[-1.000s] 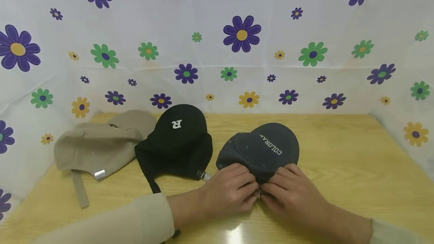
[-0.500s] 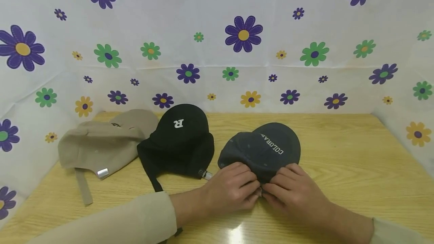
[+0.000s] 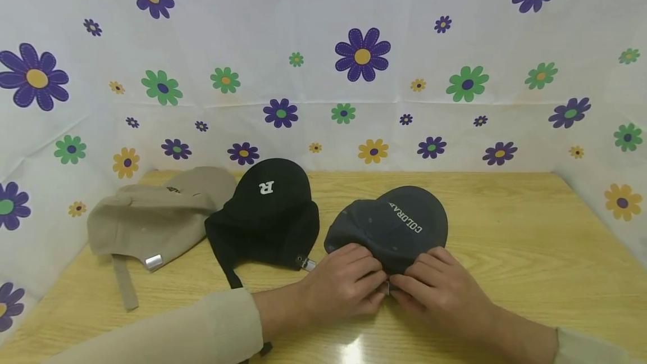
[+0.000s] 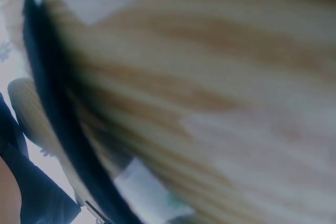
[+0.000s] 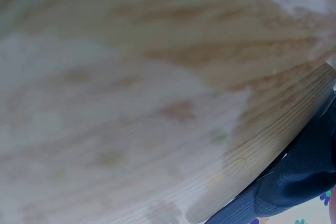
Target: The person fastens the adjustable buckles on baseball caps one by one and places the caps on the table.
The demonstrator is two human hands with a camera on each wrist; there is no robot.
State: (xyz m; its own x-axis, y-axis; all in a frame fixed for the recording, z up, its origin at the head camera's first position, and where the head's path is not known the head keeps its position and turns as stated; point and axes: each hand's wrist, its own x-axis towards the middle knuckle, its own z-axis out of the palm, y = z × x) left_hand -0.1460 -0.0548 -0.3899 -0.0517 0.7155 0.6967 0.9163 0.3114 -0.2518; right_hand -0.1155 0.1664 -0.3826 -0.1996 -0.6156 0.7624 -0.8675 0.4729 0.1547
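A navy cap (image 3: 376, 229) with white "COLORA…" lettering lies with its brim away from me. My left hand (image 3: 346, 280) and right hand (image 3: 440, 291) meet at its near back edge, both with curled fingers pinching it there. A small bit of metal, seemingly the strap buckle (image 3: 388, 287), shows between the fingertips; the strap itself is mostly hidden. In the right wrist view the cap's stitched navy cloth (image 5: 294, 187) is at the lower right. A dark strap (image 4: 68, 114) crosses the left wrist view, blurred, with navy cloth (image 4: 44, 190) at lower left.
Left of the hands lies a black cap (image 3: 270, 218) with a white R, its strap passing under my left sleeve (image 3: 202, 319). A beige cap (image 3: 146, 218) with a metal buckle sits further left. The wooden table (image 3: 531, 229) ends at a flower-patterned cloth (image 3: 404, 83).
Both hands stay at the back edge of the navy cap with little visible movement. The head view shifts slightly; the caps keep their places.
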